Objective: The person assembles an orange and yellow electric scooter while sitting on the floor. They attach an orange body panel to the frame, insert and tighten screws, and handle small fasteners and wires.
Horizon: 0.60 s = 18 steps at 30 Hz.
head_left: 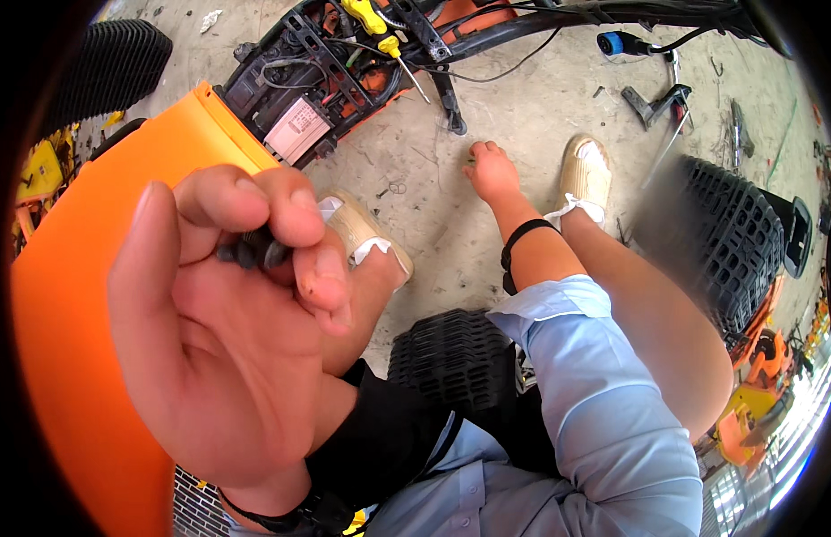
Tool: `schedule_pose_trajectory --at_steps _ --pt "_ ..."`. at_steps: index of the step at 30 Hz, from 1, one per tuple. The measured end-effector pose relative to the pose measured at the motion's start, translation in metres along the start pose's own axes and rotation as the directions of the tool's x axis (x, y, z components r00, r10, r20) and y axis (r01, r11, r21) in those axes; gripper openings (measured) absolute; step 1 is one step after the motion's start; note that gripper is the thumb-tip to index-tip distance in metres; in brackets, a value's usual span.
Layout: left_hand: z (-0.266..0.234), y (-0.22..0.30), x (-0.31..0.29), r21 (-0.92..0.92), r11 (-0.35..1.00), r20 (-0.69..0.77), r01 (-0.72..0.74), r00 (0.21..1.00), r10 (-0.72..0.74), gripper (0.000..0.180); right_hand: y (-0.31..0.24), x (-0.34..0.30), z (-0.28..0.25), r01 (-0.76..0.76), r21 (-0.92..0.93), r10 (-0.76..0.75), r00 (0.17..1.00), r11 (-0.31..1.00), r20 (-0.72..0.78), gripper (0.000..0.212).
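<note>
Holding small dark bolts (247, 252), left of the frame's center: left hand (241, 358), palm up, big and close to the camera. Fingers curl over them and clamp them against the base of the fingers; thumb stands away at the hand's left side. Exact bolt count can't be read, fingers cover part of them.

Right hand (492, 174) is above center, down low over the concrete floor (460, 242). Fingers are bent and bunched near each other; can't tell if the tips touch the floor or pinch anything. Dark wristband (514, 246) on that wrist, light blue sleeve (603, 367) rolled up the forearm.

Beige shoes (587, 174) on either side of the right hand, the left one partly behind the left hand's fingers.

Behind the left hand: smooth orange panel (93, 304) running down the left side. At its top end, upper middle, an open black frame (312, 54) with loose wiring and a box (299, 128) bearing a pale label. Yellow-handled screwdriver (390, 46) lies across that frame, shaft pointing down right.

Upper right: cable connector (617, 43) with a blue ring, black bracket (653, 107) below it. Black perforated pads (733, 242) at right, another at bottom center.
</note>
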State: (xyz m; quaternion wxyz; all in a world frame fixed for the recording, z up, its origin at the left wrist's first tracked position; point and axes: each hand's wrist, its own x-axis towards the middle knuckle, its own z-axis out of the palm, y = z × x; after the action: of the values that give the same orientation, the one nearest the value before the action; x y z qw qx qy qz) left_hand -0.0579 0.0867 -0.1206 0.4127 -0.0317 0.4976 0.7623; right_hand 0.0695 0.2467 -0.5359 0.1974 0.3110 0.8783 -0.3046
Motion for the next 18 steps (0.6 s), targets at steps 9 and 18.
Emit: schedule_pose_trajectory --at_steps 9,18 --pt "0.001 0.0 0.002 0.03 0.999 -0.039 -0.013 0.999 0.015 0.032 0.006 0.01 0.012 0.011 0.026 -0.01 0.998 1.0 -0.062 0.023" --pt "0.001 -0.002 0.005 0.025 1.0 -0.013 -0.015 1.0 0.015 0.033 0.014 0.013 0.022 0.018 0.068 -0.012 0.996 0.997 -0.093 0.018"
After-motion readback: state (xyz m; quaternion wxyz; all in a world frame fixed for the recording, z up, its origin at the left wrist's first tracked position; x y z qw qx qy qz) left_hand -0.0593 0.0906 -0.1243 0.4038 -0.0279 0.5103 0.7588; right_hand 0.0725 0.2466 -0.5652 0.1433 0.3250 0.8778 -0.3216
